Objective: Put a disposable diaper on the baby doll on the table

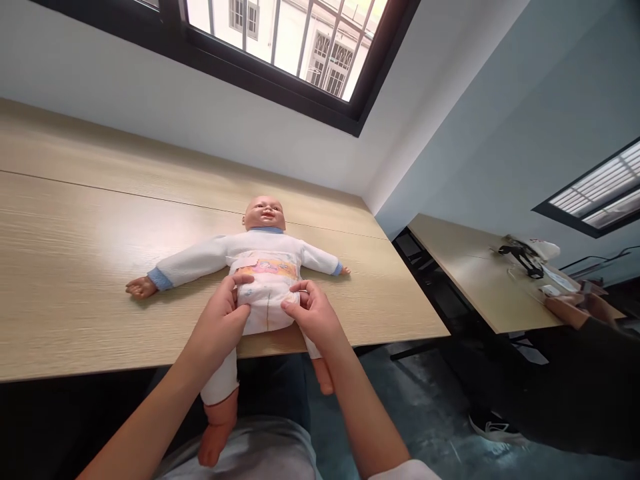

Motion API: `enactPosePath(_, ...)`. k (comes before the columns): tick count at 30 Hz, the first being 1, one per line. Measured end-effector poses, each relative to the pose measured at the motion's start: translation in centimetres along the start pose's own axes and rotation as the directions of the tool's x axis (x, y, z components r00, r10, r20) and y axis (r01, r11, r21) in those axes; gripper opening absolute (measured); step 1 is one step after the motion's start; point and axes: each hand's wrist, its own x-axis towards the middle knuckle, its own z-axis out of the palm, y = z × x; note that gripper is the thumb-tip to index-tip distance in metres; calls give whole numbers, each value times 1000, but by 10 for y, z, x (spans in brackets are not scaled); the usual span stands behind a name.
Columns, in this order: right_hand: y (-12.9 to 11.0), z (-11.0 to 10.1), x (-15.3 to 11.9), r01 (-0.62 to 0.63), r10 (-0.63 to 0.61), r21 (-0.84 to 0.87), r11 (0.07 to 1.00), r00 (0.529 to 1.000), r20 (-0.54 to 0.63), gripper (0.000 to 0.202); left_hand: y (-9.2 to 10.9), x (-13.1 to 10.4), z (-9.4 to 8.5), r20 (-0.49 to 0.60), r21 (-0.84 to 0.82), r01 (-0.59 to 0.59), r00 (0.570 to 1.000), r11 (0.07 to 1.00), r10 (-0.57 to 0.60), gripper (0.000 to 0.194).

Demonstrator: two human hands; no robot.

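A baby doll (263, 242) in a white suit with blue cuffs lies on its back, head toward the window, legs hanging over the table's near edge. Around its hips is a white diaper (265, 313) with a colourful printed band across the waist. My left hand (225, 310) pinches the diaper's edge at the left leg opening, thumb and fingers closed together. On the other side, my right hand (313, 310) has its thumb and fingers closed on the diaper's right edge. The diaper's underside is hidden.
The doll lies on a light wooden table (90, 267) against a wall below a barred window (290, 40). To the right, past a gap, a second table (460, 273) holds a black object (523, 259) and other items. Another person's hands (575, 307) are there.
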Motion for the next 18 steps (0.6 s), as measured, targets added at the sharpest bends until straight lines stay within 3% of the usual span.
enactPosePath(2, -5, -4, -3, 31, -40, -144, 989, 998, -57, 37, 2, 0, 0, 4, 0, 22, 1000, 1000, -22, 58)
enactPosePath(4, -8, -4, -7, 53, -67, -169, 984, 995, -79, 40, 4, -1, 2, 0, -12, 48, 999, 999, -48, 63)
enactPosePath(9, -8, 3, -11, 35, -43, 80, 996, 993, 107, 49, 0, 2, 7, -32, 63, -83, 996, 995, 85, 51)
enactPosePath(15, -16, -8, 0, -38, 28, 35, 999, 965, 260, 43, -2, 16, 6, 62, -25, 24, 998, 999, -22, 53)
enactPosePath(18, -15, -11, 1, 2, 5, -27, 1000, 965, 262, 44, 3, 17, 6, 68, 15, -6, 998, 1000, 5, 55)
